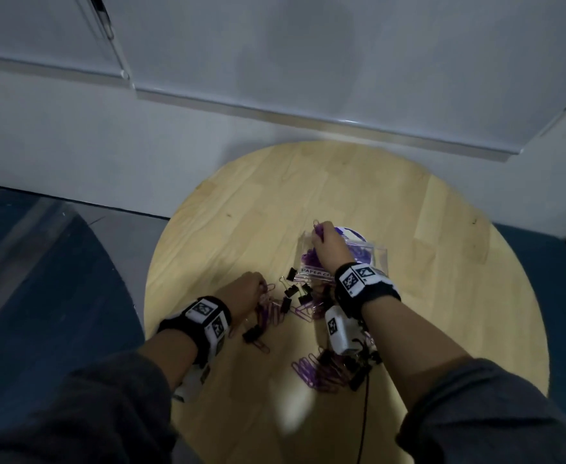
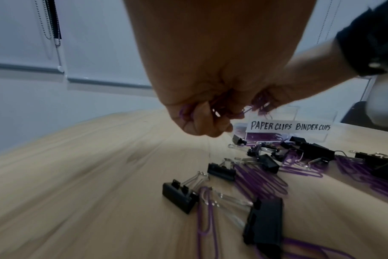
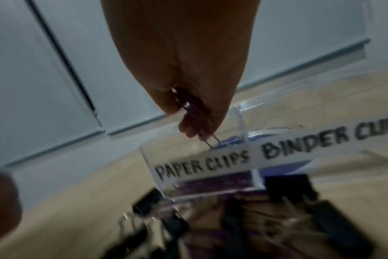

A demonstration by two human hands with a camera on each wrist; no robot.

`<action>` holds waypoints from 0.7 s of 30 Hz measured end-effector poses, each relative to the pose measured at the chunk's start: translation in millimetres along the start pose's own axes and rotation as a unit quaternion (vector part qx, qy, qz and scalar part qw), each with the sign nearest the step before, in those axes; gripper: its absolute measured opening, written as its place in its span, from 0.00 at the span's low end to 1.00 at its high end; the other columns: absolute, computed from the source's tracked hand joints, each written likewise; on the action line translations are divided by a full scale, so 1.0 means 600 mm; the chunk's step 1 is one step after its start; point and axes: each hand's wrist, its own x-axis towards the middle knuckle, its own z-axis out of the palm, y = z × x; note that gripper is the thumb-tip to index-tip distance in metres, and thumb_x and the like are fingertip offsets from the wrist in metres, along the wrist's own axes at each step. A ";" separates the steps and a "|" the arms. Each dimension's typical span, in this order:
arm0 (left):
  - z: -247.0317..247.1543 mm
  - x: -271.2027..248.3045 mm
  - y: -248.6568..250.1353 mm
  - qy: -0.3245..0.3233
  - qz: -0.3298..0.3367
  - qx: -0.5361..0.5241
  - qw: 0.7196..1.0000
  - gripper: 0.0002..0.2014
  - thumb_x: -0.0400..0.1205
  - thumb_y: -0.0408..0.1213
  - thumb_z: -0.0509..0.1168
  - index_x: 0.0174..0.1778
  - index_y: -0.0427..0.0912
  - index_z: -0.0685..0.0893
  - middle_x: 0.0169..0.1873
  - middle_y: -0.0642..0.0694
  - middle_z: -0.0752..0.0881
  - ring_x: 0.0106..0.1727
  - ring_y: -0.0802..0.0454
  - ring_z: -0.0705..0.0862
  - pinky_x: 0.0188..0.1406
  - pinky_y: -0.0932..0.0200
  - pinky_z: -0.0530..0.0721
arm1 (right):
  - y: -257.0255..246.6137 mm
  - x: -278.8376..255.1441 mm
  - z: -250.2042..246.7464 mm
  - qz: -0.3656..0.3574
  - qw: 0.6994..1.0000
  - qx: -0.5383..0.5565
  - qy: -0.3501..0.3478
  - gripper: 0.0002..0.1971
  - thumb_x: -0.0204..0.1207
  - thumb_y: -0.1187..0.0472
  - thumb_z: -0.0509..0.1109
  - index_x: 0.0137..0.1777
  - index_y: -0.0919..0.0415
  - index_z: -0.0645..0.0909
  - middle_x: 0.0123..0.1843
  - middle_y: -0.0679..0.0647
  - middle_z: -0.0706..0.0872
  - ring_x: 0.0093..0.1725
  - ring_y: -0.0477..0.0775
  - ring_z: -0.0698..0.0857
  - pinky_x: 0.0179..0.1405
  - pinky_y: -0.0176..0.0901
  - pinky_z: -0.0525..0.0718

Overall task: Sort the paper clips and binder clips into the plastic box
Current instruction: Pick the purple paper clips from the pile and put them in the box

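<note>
Paper clips (image 1: 319, 230) stood bunched in the right hand (image 1: 329, 249), fingers pinched tight round a purple cluster, right above the plastic box (image 1: 380, 259). That hand hung over the box's left half, the compartment labelled PAPER CLIPS; its neighbour on the right read BINDER CLIPS. Purple clips already lay inside the left half.

Nearer the person than the box, the left hand (image 2: 202, 112) was curled round its own purple bundle just above the table (image 1: 342, 182), so both hands were well apart and both were loaded.

Between that hand and the box sprawled the loose pile (image 2: 261, 177): black binder clips (image 2: 179, 198) tangled in among purple ones.

Risk, as I read it: one clip poked up out of the right fist, and clips hook each other. A careless release could have scattered some across the divider into the binder side, or over the box's low clear wall onto the wood. The box looked light, too; a knock from the wrist could have shoved it. The left bundle might have dragged a snagged binder clip along.
</note>
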 end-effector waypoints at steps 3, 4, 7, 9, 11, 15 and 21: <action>-0.015 0.006 0.008 -0.004 0.008 0.000 1.000 0.15 0.89 0.34 0.48 0.64 0.31 0.73 0.59 0.30 0.82 0.46 0.47 0.75 0.44 0.59 0.67 | 0.024 -0.010 0.003 -0.014 0.992 -0.107 -0.059 0.11 0.79 0.66 0.63 0.60 0.68 0.76 0.49 0.59 0.82 0.50 0.57 0.80 0.51 0.44 0.75; -0.022 0.010 0.015 0.011 0.017 0.004 1.000 0.15 0.89 0.35 0.48 0.64 0.32 0.74 0.58 0.31 0.83 0.45 0.48 0.75 0.43 0.58 0.68 | 0.025 -0.013 -0.003 -0.029 0.988 -0.134 -0.069 0.11 0.78 0.67 0.63 0.59 0.68 0.78 0.52 0.60 0.84 0.53 0.59 0.82 0.53 0.45 0.77; -0.043 0.030 0.057 0.082 0.059 0.002 0.995 0.15 0.89 0.37 0.48 0.62 0.36 0.76 0.57 0.36 0.84 0.50 0.43 0.81 0.52 0.54 0.75 | 0.022 -0.026 -0.039 -0.062 0.984 -0.163 -0.043 0.10 0.79 0.67 0.61 0.55 0.68 0.82 0.53 0.61 0.87 0.54 0.61 0.84 0.53 0.47 0.79; -0.053 0.052 0.098 0.109 0.087 0.014 0.990 0.15 0.89 0.37 0.48 0.63 0.38 0.77 0.59 0.39 0.83 0.54 0.43 0.81 0.55 0.53 0.77 | 0.033 -0.041 -0.064 -0.060 0.988 -0.140 0.011 0.09 0.80 0.64 0.60 0.50 0.66 0.82 0.46 0.60 0.87 0.48 0.61 0.84 0.47 0.47 0.78; -0.055 0.081 0.140 0.106 0.112 0.060 0.986 0.15 0.89 0.36 0.48 0.64 0.39 0.77 0.61 0.39 0.81 0.57 0.41 0.82 0.57 0.49 0.79 | 0.054 -0.063 -0.076 -0.052 0.990 -0.117 0.052 0.10 0.82 0.60 0.60 0.45 0.65 0.81 0.39 0.59 0.84 0.42 0.59 0.82 0.43 0.48 0.77; -0.038 0.131 0.183 0.049 0.121 0.144 0.981 0.14 0.85 0.33 0.58 0.66 0.38 0.79 0.64 0.35 0.79 0.63 0.36 0.81 0.60 0.47 0.79 | 0.097 -0.111 -0.068 -0.031 0.989 -0.147 0.006 0.12 0.82 0.60 0.61 0.49 0.66 0.83 0.45 0.63 0.89 0.44 0.62 0.85 0.45 0.50 0.82; -0.021 0.115 0.178 0.099 0.155 0.169 0.968 0.14 0.83 0.40 0.59 0.62 0.44 0.83 0.62 0.42 0.83 0.63 0.42 0.81 0.55 0.50 0.81 | 0.138 -0.125 -0.046 -0.076 0.971 -0.228 -0.018 0.16 0.77 0.68 0.62 0.61 0.58 0.84 0.60 0.57 0.88 0.60 0.59 0.85 0.56 0.46 0.81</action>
